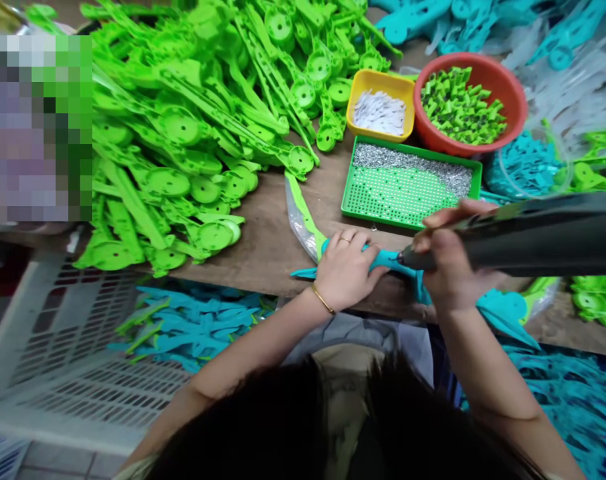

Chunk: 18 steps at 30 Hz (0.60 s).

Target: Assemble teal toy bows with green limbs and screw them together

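My left hand (343, 272) presses down over a blue plastic part (385, 258), its fingers closed around it. A curved green piece with a clear blade-like end (303, 220) sticks out beyond those fingers. In my right hand (453, 270) is a dark power screwdriver (547, 233), lying nearly level. Its tip meets the blue part just right of my left hand. Another blue part (505, 310) with a green and clear end lies right of my right wrist. Just behind my hands is a green perforated tray (383, 218) with many small silver screws.
Bright green plastic parts (183, 127) are heaped at the back left of the wooden bench (267, 267). A yellow bin (380, 135) holds white pieces; a red bowl (517, 107) holds small green clips. Blue parts (197, 327) fill a white crate (67, 393) below the left edge.
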Each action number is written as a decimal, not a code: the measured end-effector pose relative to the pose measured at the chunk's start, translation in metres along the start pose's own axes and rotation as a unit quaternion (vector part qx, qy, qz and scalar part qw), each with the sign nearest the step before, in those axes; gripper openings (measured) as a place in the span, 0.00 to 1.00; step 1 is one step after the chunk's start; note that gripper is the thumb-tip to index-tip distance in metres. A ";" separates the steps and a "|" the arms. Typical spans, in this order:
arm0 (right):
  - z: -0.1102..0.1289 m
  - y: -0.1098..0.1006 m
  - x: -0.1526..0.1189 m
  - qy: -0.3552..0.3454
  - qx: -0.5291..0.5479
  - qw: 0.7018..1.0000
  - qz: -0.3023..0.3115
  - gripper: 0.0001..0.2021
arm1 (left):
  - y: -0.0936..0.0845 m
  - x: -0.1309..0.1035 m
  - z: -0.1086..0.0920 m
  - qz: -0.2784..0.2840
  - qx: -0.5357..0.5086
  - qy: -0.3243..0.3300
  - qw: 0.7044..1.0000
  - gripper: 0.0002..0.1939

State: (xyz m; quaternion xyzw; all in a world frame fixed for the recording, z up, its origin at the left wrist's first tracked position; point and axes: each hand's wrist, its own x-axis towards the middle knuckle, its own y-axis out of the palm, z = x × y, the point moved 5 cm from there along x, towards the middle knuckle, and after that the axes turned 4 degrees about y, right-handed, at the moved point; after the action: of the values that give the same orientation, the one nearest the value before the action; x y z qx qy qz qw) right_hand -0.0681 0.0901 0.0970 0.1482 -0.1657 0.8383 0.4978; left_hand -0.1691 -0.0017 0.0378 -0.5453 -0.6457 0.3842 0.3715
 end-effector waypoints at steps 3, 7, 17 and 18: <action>0.030 -0.031 0.006 -0.050 0.076 0.987 -0.130 0.12 | -0.004 -0.009 -0.013 -0.032 -0.045 -0.018 0.998 0.15; 0.033 -0.064 -0.012 -0.036 0.051 0.984 -0.164 0.11 | 0.034 -0.028 -0.048 0.114 -0.406 -0.084 0.903 0.14; 0.012 -0.077 -0.056 -0.050 0.002 0.987 -0.152 0.13 | 0.092 -0.031 -0.091 0.193 -0.749 -0.377 0.510 0.21; 0.012 -0.078 -0.056 -0.048 -0.010 0.987 -0.154 0.13 | 0.091 -0.030 -0.091 0.190 -0.749 -0.382 0.507 0.20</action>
State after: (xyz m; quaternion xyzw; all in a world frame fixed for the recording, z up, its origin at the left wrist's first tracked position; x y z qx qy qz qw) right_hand 0.0279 0.0758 0.0947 0.2072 -0.1725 0.7416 0.6142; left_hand -0.0454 -0.0135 -0.0074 -0.5309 -0.6536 -0.0101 -0.5392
